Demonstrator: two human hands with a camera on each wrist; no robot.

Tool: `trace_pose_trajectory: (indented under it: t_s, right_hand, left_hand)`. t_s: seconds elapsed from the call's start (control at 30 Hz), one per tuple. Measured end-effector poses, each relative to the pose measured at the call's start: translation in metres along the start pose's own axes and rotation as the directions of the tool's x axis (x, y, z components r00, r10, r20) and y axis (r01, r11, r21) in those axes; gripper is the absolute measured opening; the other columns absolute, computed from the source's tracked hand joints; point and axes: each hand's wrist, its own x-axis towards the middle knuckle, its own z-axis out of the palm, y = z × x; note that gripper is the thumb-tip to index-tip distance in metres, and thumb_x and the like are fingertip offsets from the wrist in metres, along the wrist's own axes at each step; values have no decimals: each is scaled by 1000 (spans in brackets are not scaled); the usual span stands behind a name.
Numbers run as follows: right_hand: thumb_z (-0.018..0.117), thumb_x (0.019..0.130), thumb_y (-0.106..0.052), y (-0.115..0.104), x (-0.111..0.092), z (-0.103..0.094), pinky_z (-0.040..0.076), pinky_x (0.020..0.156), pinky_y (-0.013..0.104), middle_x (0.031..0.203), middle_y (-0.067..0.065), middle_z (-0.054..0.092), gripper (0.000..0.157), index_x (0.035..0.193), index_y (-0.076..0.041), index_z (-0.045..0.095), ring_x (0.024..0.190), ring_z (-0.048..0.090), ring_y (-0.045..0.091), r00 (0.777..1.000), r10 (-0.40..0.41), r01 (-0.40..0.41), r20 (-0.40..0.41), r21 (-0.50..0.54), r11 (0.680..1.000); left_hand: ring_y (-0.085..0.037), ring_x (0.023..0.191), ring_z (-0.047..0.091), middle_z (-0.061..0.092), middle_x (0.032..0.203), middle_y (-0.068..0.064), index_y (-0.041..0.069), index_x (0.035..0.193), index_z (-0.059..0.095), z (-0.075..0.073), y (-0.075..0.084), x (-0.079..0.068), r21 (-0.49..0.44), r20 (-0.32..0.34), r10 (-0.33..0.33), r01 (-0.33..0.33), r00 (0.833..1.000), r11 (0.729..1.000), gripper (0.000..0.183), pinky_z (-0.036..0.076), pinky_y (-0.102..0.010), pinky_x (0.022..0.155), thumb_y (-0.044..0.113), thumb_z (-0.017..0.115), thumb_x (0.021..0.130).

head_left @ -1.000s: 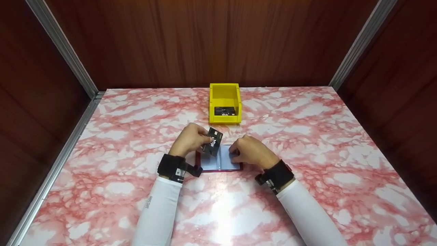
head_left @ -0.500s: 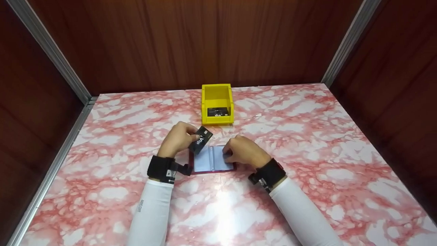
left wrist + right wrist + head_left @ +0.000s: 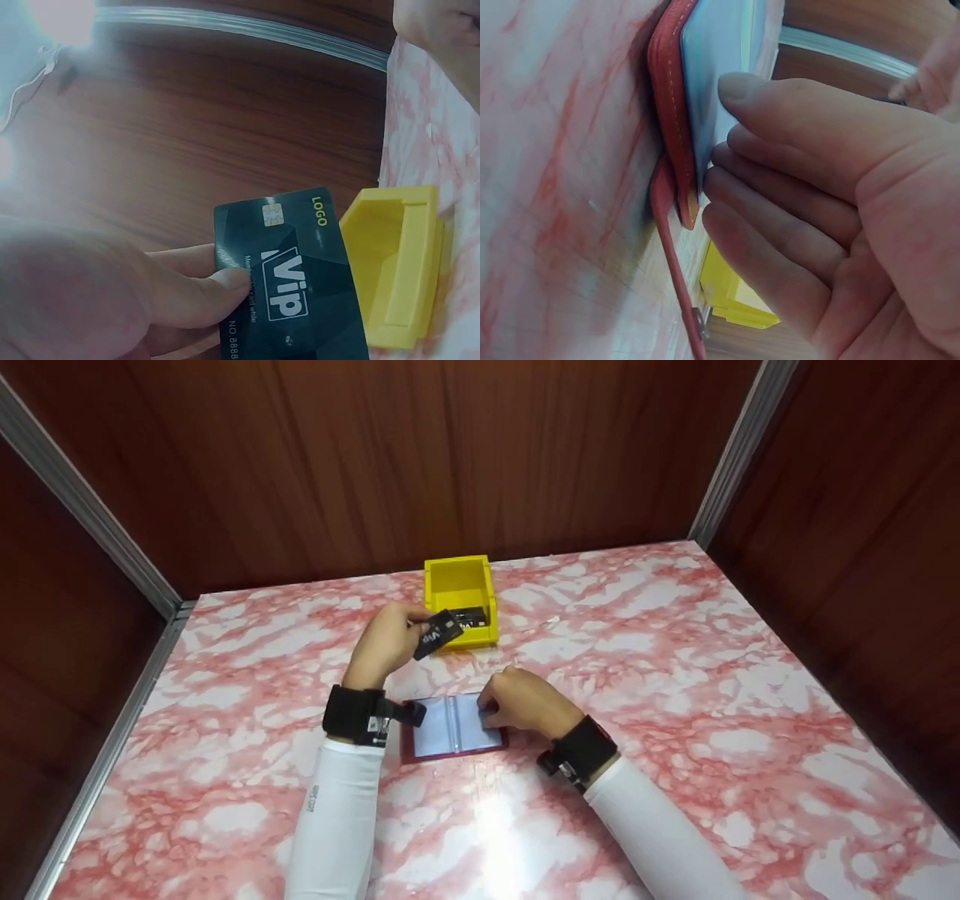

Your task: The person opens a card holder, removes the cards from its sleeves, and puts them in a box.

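My left hand [image 3: 386, 641] pinches a black "Vip" card [image 3: 292, 281], thumb on its printed face. In the head view the card overlaps the front of a yellow bin [image 3: 480, 639], where more black cards [image 3: 470, 616] lie. Below on the table an open red card holder [image 3: 407, 750] shows its clear sleeves [image 3: 431, 735]. My right hand [image 3: 526, 703] is at the holder's right side, thumb over the sleeve and fingertips right at the edge, loosely bent. A red strap [image 3: 676, 262] with a metal snap hangs off the holder in the right wrist view.
The table [image 3: 637, 660] has a red and white marbled top. Dark wood-grain panels [image 3: 360, 465] with metal corner rails [image 3: 742, 450] enclose it at the back and sides. Both wrists wear black straps with small cameras.
My left hand has carried the card up and away from the holder toward the yellow bin. My right hand has stayed at the holder's right edge. The head view has shifted and tilted slightly.
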Motion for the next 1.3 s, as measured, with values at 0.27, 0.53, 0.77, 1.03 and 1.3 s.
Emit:
trace_pose_trajectory:
  t_s: [0.27, 0.53, 0.77, 1.03, 1.3]
  right_hand:
    - [85, 92, -14, -19, -3, 4, 45, 61, 25, 72, -3, 73, 3, 89, -13, 85, 63, 55, 10, 998, -62, 62, -24, 0, 998]
    - [85, 91, -13, -28, -8, 8, 42, 58, 24, 71, -2, 71, 3, 89, -11, 85, 61, 52, 10, 995, -95, 95, -41, 6, 995]
    - [84, 89, -12, -27, -11, 12, 35, 56, 24, 66, -6, 61, 6, 84, -10, 82, 60, 46, 10, 993, -101, 101, -60, -7, 995]
    - [85, 90, -14, -30, -8, 18, 45, 61, 26, 71, -2, 73, 5, 87, -10, 85, 63, 52, 9, 993, -81, 82, -80, 5, 997]
    - [84, 91, -13, -33, -7, 16, 51, 66, 30, 75, 1, 77, 4, 88, -11, 85, 67, 57, 12, 991, -85, 83, -99, -19, 996]
  left_hand:
    - [-31, 130, 66, 72, 145, -14, 11, 139, 75, -10, 15, 8, 13, -7, -21, 21, 1000, 1000, 33, 54, -46, 118, 7, 59, 110]
    - [-31, 129, 68, 75, 140, -14, 14, 133, 79, 2, 13, 21, 68, -129, 10, -2, 992, 998, 33, 55, -46, 114, 5, 60, 107]
    - [-37, 122, 73, 81, 126, -14, 16, 124, 83, 36, 0, 30, 173, -278, 82, -34, 957, 984, 32, 57, -50, 107, 2, 64, 104]
    - [-39, 116, 76, 83, 121, -14, 15, 118, 86, 59, -16, 38, 270, -272, 127, -50, 954, 961, 35, 59, -52, 103, -2, 60, 102]
    - [-41, 120, 74, 81, 125, -17, 12, 120, 85, 67, -18, 39, 293, -199, 92, -30, 976, 956, 35, 57, -52, 109, 2, 54, 108]
